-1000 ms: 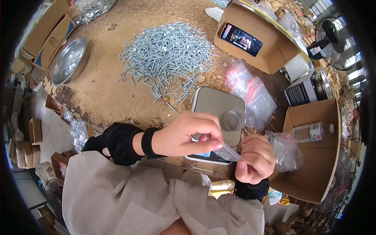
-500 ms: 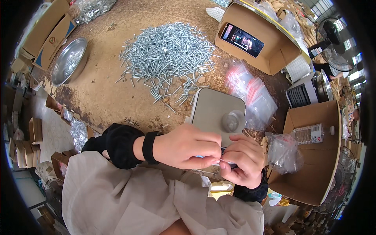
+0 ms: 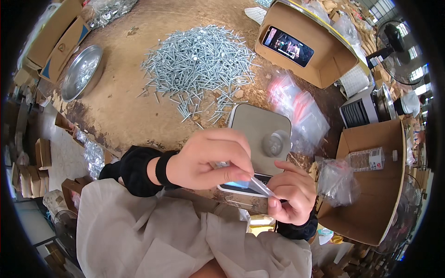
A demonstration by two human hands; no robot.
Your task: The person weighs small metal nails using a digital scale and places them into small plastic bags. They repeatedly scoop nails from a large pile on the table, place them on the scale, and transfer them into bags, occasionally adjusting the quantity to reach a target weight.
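Between my hands a small clear plastic bag (image 3: pixel 260 187) is stretched out at a slant, over the front of a weighing scale. My left hand (image 3: pixel 211 160), with a black band at its wrist, pinches one end. Thumb and fingers of my right hand (image 3: pixel 293 192) grip the other end. What lies behind my left fingers is mostly hidden. The scale (image 3: pixel 252 124) has a flat metal top with a small clear round dish (image 3: pixel 275 143) on it; its lit display shows partly under my hands. Beyond lies a big heap of silvery screws (image 3: pixel 197 60).
Flat zip bags with red edges (image 3: pixel 303 113) lie right of the scale. A phone (image 3: pixel 288 46) leans in a cardboard box (image 3: pixel 329 69). Another box (image 3: pixel 371 204) at the right holds a plastic bottle (image 3: pixel 366 159) and bags. A metal bowl (image 3: pixel 83 74) stands at the left.
My hands have drawn apart, the left one moving left and up. More of the clear bag now shows between them, and more of the scale's display.
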